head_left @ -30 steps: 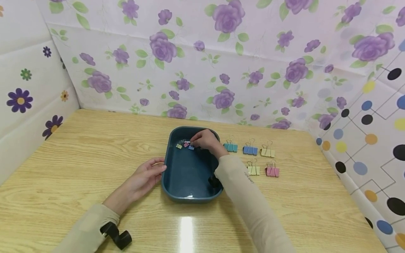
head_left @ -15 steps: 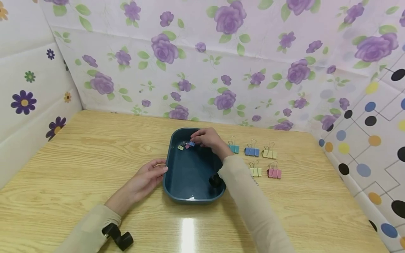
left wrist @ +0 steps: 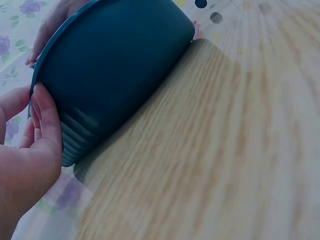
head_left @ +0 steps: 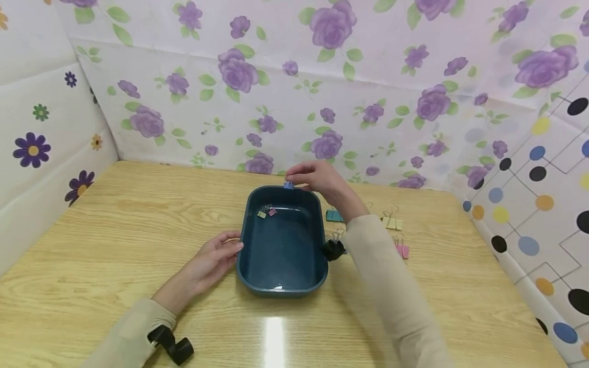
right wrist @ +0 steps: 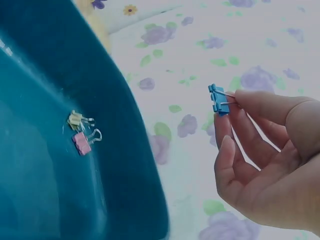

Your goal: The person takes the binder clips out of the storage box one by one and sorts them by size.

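Note:
A small blue binder clip hangs from my right hand, its wire handles pinched between thumb and fingertip. In the head view that hand is over the far rim of a dark teal plastic tub. My left hand holds the tub's left side, with the thumb at the rim and the fingers against the outer wall. Inside the tub, near its far left corner, lie a small yellow binder clip and a small pink binder clip, close together.
Larger binder clips stand on the wooden table right of the tub: teal, yellow and pink, others partly hidden by the right arm. Floral cloth walls the table's back and sides.
My right hand has lifted the small blue binder clip from beside the other two and carried it up and back over the far rim. The left hand stays at the tub.

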A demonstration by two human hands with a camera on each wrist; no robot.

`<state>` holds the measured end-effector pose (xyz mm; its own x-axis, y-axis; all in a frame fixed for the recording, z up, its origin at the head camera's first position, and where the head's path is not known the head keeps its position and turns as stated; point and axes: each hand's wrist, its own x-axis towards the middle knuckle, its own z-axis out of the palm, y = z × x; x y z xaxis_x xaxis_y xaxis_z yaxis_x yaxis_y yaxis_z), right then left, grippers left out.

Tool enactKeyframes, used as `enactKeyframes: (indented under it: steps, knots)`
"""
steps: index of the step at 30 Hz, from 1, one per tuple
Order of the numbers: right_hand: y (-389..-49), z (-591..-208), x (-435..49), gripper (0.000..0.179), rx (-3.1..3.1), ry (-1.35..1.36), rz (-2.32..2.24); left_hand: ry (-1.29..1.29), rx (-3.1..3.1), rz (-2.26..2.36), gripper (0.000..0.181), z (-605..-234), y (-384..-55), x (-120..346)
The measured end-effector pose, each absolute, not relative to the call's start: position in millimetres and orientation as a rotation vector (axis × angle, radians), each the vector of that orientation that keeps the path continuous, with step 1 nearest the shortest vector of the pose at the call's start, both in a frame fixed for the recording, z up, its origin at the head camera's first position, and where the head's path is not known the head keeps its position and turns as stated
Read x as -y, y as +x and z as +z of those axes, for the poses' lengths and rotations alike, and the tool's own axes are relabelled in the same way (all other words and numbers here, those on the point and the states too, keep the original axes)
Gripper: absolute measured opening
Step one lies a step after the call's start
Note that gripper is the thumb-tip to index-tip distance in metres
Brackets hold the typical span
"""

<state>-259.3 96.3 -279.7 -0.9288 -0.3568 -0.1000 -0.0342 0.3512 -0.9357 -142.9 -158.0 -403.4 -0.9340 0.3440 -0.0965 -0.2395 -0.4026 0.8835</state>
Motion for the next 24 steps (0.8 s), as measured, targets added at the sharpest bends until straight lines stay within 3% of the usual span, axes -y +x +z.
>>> enactKeyframes:
  steps: [24]
  knots:
    - [-211,-308,-186,0.021,-2.531,-0.294,-1.35,0.161,-1.455,2.385,0.017,-403,-141,158]
